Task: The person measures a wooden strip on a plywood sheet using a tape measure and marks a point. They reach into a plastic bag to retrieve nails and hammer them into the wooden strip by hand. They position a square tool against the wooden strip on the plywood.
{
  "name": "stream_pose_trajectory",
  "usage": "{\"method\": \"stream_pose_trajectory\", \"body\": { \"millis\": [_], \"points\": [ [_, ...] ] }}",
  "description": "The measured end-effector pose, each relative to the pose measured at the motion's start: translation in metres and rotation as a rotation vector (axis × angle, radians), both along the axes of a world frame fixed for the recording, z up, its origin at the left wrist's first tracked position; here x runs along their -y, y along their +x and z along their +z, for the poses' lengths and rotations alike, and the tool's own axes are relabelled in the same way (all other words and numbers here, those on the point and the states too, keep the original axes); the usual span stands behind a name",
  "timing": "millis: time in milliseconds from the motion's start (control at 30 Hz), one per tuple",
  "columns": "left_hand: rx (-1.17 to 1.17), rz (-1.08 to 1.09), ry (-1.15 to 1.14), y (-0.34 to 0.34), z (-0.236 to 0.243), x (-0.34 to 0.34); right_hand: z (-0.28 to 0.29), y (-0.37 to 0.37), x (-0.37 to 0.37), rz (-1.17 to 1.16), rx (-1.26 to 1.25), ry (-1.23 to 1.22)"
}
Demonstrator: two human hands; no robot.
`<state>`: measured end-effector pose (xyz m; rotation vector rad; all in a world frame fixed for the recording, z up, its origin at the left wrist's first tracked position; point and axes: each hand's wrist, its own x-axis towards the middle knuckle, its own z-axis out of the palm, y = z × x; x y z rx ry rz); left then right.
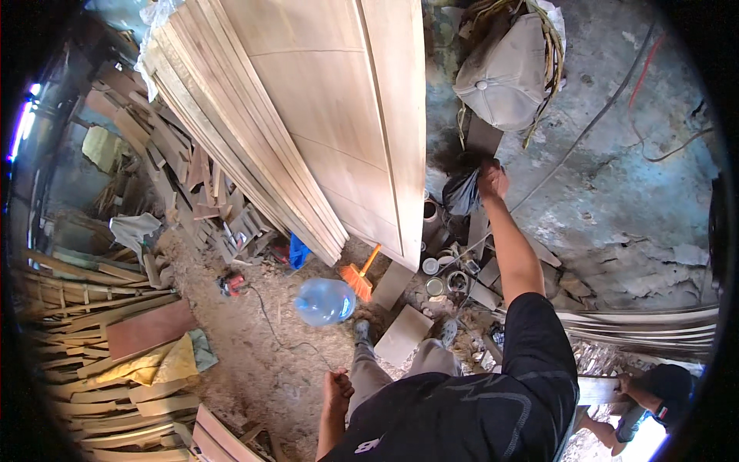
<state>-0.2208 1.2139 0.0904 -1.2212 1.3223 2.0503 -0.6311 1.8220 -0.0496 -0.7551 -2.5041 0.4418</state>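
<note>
My right arm reaches forward to the wall, and my right hand [493,182] is closed at the top of a dark plastic bag [462,192] that hangs beside a brown board. Just above this hand hangs a beige cap [504,77] with dry twigs around it. Low by my hip, my left hand [336,391] has its fingers curled in; what they hold, if anything, is hidden. A thin dark cord [269,323] runs over the ground from a red power tool [232,285] toward that hand.
Tall wooden panels [331,100] lean ahead. A clear blue water jug [325,301], an orange brush [359,279] and open cans [435,286] are near my feet. Wood strips [115,408] are stacked at left. A person [654,400] handles a board at lower right.
</note>
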Motion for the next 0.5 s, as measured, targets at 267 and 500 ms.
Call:
{"method": "stream_pose_trajectory", "body": {
  "millis": [267,500],
  "points": [
    [-0.042,0.038,0.048,0.030,-0.027,0.023,-0.025,-0.030,-0.058,-0.020,0.127,0.289],
    [-0.002,0.449,-0.184,0.118,0.025,0.042,-0.023,0.135,0.191,0.554,-0.344,0.022]
  ]
}}
